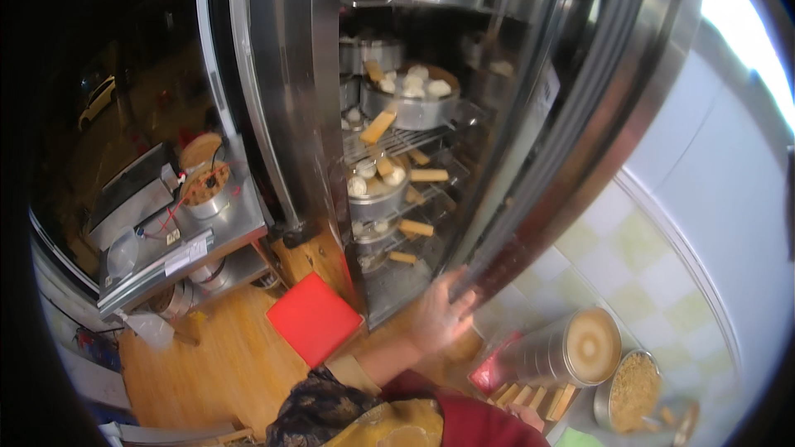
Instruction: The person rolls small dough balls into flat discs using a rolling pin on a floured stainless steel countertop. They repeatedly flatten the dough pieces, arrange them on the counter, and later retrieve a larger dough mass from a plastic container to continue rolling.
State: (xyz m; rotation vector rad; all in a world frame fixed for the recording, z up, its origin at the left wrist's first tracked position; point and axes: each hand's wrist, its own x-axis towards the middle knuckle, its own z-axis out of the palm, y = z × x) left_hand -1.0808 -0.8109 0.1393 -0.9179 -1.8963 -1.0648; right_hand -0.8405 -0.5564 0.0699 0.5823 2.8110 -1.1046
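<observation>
My left hand (442, 313) reaches across and holds the lower edge of the glass door (528, 223) of a tall steel cabinet, its fingers curled at the frame. Behind the door, round metal steamer trays (410, 108) stand on wire racks (397, 143), some bearing white buns (415, 82). Wooden handles (428, 175) stick out from the racks. My right hand (525, 416) is only partly visible at the bottom, by a row of upright wooden slats (559, 402); its fingers are mostly hidden.
A stack of round steamers (540, 351) and a metal bowl of crumbly brown food (635, 392) are at the lower right. A red square stool (315, 320) is on the wooden floor. A steel table (233, 223) at the left holds pots and a cable.
</observation>
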